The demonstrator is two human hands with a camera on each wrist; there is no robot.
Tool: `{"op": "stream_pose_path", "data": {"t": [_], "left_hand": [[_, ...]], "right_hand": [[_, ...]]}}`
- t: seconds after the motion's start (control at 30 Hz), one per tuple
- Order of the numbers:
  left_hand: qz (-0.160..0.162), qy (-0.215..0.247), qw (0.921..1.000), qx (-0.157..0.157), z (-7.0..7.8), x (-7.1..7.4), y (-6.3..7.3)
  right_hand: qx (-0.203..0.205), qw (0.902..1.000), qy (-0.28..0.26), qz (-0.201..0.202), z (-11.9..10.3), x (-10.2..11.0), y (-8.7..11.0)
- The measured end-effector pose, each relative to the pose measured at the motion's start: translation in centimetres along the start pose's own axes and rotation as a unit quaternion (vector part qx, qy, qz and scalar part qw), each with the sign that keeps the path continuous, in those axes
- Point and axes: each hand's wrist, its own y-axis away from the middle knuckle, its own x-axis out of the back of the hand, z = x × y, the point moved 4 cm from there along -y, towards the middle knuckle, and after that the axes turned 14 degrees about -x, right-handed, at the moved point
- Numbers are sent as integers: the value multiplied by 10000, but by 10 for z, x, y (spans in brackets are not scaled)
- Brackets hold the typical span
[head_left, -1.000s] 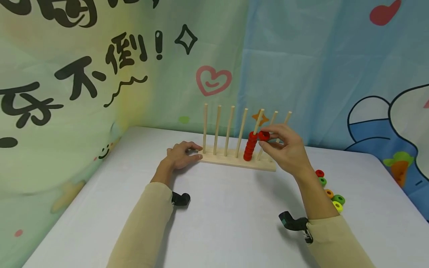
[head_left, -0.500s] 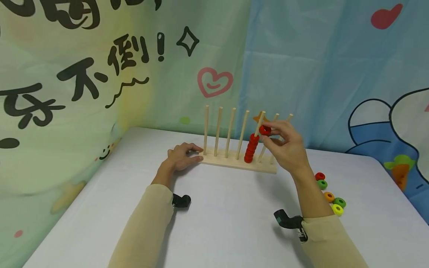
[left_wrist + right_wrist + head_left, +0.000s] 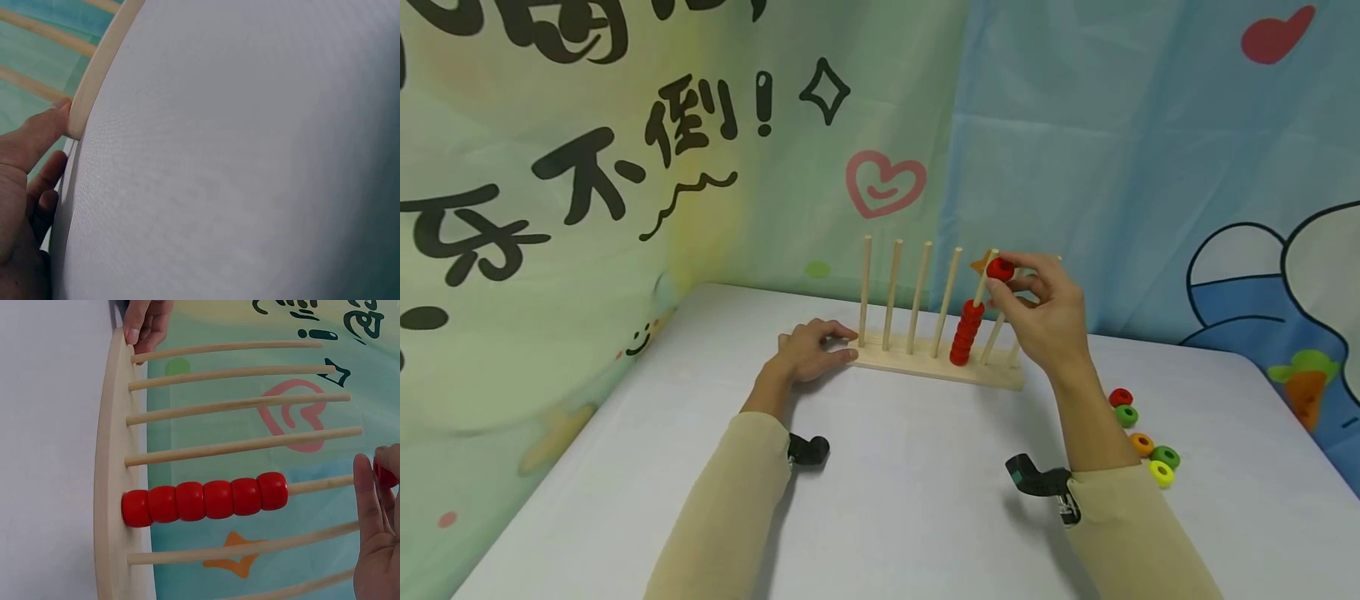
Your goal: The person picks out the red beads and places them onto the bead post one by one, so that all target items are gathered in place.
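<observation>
A wooden peg stand (image 3: 925,365) with a row of upright pegs stands on the table. My left hand (image 3: 811,350) holds its left end, thumb at the front and fingers behind; the left wrist view shows the thumb (image 3: 44,131) against the end of the base. Several red beads (image 3: 204,500) are stacked on the fifth peg from the left. My right hand (image 3: 1047,308) pinches another red bead (image 3: 999,268) between thumb and fingertips, right at the top of that same peg. In the right wrist view, fingers mostly hide this bead.
To the right of the stand lie loose beads: a red bead (image 3: 1121,397), green beads (image 3: 1166,456), an orange bead (image 3: 1141,444) and a yellow bead (image 3: 1161,474). A printed cloth backdrop (image 3: 1037,125) hangs behind the white table (image 3: 887,483).
My right hand has lifted the red bead from beside the stack up to the peg's top. My left hand stays at the stand's end. The view has shifted slightly.
</observation>
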Motion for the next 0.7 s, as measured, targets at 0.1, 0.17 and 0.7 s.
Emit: {"op": "stream_pose_path", "data": {"t": [0.1, 0.17, 0.7], "left_hand": [[-5, 2, 10000, -12, 0, 0, 1], [8, 41, 10000, -43, 1, 1, 0], [36, 119, 9999, -64, 0, 3, 1]], "right_hand": [[-37, 9997, -197, 105, 1, -1, -4], [23, 9993, -338, 156, 2, 0, -6], [-233, 9993, -144, 255, -8, -6, -16]]}}
